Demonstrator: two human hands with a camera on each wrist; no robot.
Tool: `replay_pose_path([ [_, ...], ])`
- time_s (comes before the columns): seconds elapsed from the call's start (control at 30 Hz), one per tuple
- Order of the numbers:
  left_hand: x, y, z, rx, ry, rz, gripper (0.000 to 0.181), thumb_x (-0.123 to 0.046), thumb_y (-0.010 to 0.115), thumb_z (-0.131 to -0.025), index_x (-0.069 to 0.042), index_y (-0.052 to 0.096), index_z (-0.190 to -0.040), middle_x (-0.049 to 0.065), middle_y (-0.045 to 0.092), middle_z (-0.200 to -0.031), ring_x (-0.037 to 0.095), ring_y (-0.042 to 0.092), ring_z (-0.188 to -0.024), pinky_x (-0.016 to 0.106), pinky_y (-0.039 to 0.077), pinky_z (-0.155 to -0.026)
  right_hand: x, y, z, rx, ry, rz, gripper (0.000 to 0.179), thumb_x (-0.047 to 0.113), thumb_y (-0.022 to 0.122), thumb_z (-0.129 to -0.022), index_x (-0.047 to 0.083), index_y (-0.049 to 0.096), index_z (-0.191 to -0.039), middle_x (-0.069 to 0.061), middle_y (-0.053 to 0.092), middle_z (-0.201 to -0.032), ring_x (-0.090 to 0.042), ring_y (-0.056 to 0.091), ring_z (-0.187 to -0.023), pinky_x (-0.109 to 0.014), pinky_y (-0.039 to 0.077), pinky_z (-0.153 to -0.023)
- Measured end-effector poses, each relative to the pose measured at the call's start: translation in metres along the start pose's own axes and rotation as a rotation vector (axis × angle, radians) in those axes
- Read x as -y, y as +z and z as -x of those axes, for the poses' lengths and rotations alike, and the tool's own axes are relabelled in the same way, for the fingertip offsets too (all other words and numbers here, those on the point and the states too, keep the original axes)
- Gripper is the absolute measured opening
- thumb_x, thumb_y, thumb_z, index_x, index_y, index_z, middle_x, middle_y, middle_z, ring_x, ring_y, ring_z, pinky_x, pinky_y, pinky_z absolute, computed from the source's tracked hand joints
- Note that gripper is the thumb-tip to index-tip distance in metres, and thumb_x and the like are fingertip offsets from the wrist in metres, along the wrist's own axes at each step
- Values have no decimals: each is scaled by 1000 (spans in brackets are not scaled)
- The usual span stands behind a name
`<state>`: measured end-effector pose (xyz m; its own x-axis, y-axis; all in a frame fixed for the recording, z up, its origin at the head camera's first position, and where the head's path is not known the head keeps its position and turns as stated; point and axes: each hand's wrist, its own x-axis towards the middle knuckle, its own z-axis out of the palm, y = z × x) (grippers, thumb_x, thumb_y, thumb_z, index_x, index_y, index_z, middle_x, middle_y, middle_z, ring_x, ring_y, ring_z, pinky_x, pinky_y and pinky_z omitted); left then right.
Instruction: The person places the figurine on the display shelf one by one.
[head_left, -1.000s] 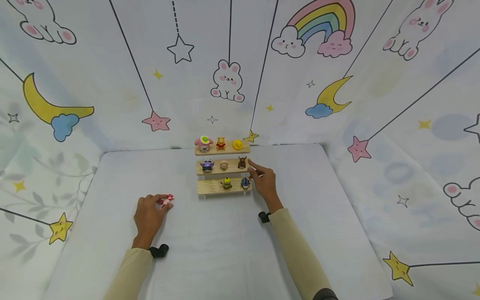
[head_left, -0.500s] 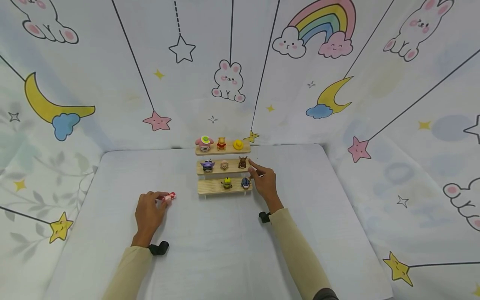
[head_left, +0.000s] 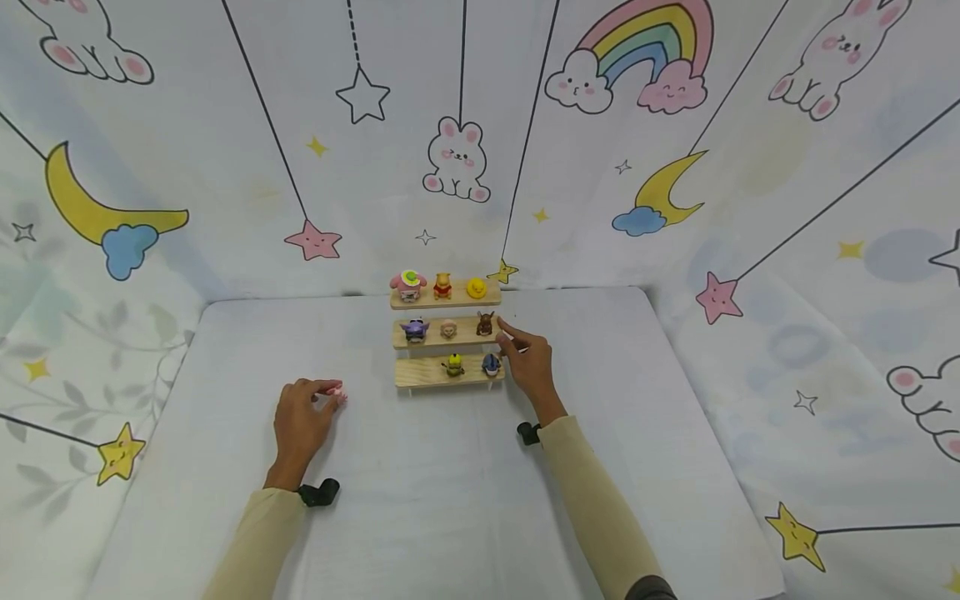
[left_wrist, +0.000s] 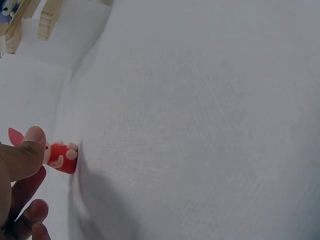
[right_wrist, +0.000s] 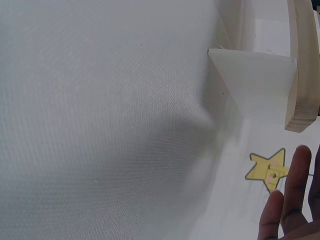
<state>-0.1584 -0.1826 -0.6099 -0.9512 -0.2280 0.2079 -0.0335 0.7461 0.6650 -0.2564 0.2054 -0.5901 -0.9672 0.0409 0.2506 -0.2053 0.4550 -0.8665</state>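
My left hand [head_left: 300, 425] pinches a small pink-and-red pig figurine [left_wrist: 64, 157] between thumb and fingers, low over the white table. In the left wrist view the thumb covers its head; its base meets or nearly meets the cloth. A three-tier wooden display shelf [head_left: 420, 377] stands at the table's back. At the right end of its middle board, my right hand [head_left: 531, 367] holds on with thumb and index finger. Only its other fingers [right_wrist: 297, 185] show in the right wrist view. Beside those fingertips, a brown figurine [head_left: 485, 323] sits on the middle board.
A pink figurine [head_left: 408, 287], a bear [head_left: 442, 287] and a yellow duck [head_left: 476, 288] stand on the top board. Purple [head_left: 415, 330] and beige [head_left: 448, 328] figurines share the middle one. Below are a yellow-green figurine [head_left: 453, 365] and a blue one [head_left: 491, 364].
My left hand has shifted slightly away from me and turned the pig figurine from lying slanted to more upright. The right hand stays at the shelf's end.
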Motion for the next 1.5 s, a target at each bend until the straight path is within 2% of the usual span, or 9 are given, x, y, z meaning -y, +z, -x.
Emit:
replay_pose_path([
  [0.37, 12, 8, -2, 6, -71, 38, 32, -10, 85, -90, -7, 79, -122, 18, 75, -107, 33, 59, -98, 40, 40, -78, -3, 1, 1, 4, 0, -11, 38, 42, 70, -102, 31, 71, -138, -11, 82, -96, -25, 77, -78, -25, 46, -50],
  [0.6, 9, 9, -1, 4, -78, 54, 30, -13, 84, -92, -5, 79, -121, 19, 73, -108, 35, 60, -102, 44, 42, -82, -5, 1, 1, 7, -15, -24, 37, 42, 70, -102, 33, 71, -138, -11, 82, -95, -24, 77, -76, -25, 43, -47],
  [0.87, -11, 12, -2, -30, -5, 109, 30, -13, 82, -94, -10, 78, -124, 13, 77, -109, 31, 61, -105, 41, 41, -85, -2, 0, 0, 10, 4, -17, 37, 40, 70, -102, 31, 71, -138, -11, 82, -95, -25, 78, -78, -25, 45, -49],
  [1.2, -43, 12, -5, -26, 44, 169, 32, -18, 86, -92, -15, 79, -123, 7, 77, -107, 25, 61, -103, 36, 42, -78, -1, 0, 1, 8, 9, -6, 37, 38, 70, -103, 30, 71, -139, -12, 82, -98, -24, 77, -79, -23, 45, -50],
  [1.5, -59, 14, -11, -28, 86, 214, 31, -20, 89, -89, -15, 80, -119, 11, 76, -104, 26, 60, -102, 36, 40, -77, 0, 0, 1, 15, 9, -16, 38, 39, 69, -102, 30, 70, -139, -13, 82, -97, -25, 77, -77, -23, 41, -47],
])
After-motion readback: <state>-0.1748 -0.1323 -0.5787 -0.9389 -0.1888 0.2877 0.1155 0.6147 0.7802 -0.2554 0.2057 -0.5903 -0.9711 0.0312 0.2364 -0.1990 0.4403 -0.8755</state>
